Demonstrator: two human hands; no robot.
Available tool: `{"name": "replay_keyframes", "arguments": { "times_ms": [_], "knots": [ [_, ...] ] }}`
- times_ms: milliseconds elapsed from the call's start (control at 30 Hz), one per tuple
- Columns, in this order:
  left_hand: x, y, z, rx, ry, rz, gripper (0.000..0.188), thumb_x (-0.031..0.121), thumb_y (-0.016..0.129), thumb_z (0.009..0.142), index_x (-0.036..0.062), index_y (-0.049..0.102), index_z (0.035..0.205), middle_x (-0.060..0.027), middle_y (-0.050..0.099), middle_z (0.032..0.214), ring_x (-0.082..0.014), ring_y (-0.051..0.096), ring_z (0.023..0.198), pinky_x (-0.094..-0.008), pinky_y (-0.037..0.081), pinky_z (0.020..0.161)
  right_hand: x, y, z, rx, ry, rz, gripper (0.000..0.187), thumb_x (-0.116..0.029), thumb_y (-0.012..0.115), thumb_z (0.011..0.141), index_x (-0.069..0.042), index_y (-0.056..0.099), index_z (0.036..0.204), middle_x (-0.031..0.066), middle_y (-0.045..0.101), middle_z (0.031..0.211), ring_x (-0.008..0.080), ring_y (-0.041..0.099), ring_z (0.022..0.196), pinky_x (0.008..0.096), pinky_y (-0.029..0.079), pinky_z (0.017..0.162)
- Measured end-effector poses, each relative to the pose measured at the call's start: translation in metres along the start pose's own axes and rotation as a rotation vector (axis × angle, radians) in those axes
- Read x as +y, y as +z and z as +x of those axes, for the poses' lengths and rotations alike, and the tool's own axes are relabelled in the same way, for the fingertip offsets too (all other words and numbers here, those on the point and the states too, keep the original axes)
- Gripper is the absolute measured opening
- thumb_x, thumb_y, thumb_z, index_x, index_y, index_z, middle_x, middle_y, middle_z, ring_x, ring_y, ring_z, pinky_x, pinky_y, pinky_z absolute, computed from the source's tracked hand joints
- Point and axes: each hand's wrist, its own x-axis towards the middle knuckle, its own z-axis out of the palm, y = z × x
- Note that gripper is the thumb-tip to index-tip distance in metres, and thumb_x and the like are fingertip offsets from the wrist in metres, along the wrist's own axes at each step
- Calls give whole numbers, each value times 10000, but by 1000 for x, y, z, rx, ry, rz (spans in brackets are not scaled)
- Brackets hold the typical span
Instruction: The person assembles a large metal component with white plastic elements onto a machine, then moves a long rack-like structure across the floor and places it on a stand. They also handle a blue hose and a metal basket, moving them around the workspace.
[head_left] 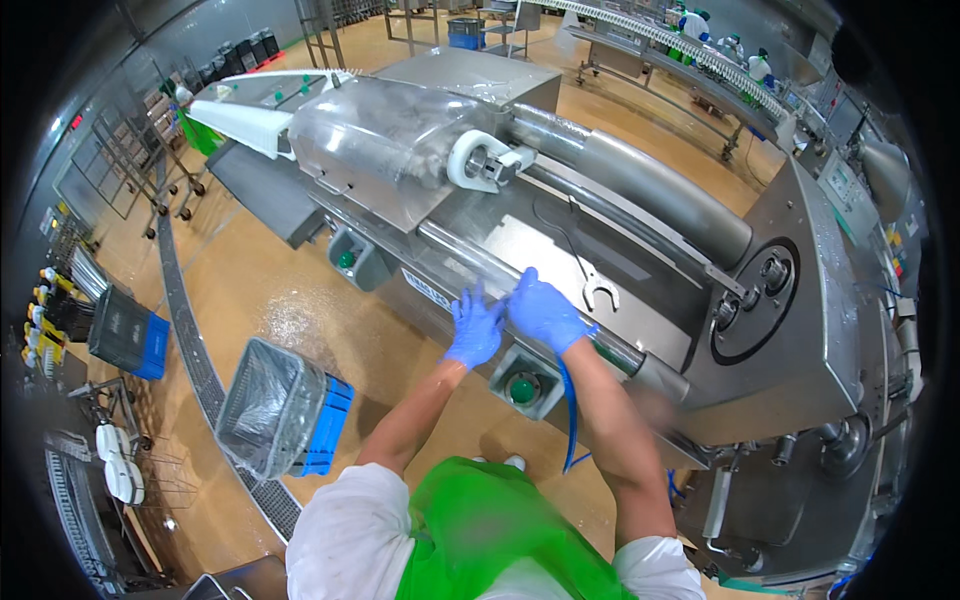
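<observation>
My left hand [475, 330], in a blue glove, is raised beside the near steel rod [465, 255] of a long machine. Its fingers are stretched and somewhat apart. My right hand [545, 312], gloved the same way, lies right next to it over that rod, with its fingers bent in toward the left hand. What those fingers hold, if anything, is hidden. A blue hose [571, 410] hangs down below my right wrist. Beyond the hands, a loose fork-shaped metal piece [601, 292] rests on the machine's bed [640, 320].
A clear cover [385, 150] spans the machine's left part, near a white clamp [487, 162]. Green-button boxes [522, 389] project from its front. A lined grey bin [262, 405] stands on the floor at left, by a drain channel [190, 350]. Co-workers [758, 67] stand far right.
</observation>
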Motion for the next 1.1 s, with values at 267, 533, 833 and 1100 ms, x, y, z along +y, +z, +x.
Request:
{"name": "replay_keyframes", "arguments": {
  "times_ms": [267,533,833,1100],
  "knots": [
    [-196,-47,108,256,-789,-1407,441,380,417,953,46,498,1228,-120,555,1165,-255,533,1053,-370,387,945,-86,64,79,-98,-341,34,310,-184,428,825,17,540,1032,254,635,849,412,618,703,470,487,659],
    [-263,-124,195,730,-1080,-1550,556,599,442,868,169,508,1214,-27,584,1104,-199,586,905,-453,442,826,-89,138,171,-470,-31,565,429,-145,403,823,-64,546,1219,155,635,811,226,584,564,364,460,473],
    [-278,-222,223,503,-777,-1606,144,287,571,836,143,569,835,7,535,726,-132,493,605,-275,409,554,-112,142,207,-399,-103,1023,347,-138,432,943,-57,526,1266,-49,413,609,52,345,514,197,310,468],
    [-227,-312,301,586,-419,-889,316,316,548,898,13,568,985,-29,528,855,-104,444,760,-281,397,695,-130,50,296,-184,-373,1813,320,-259,458,961,-103,516,1234,-38,404,562,66,327,371,214,275,331]
  ]
}}
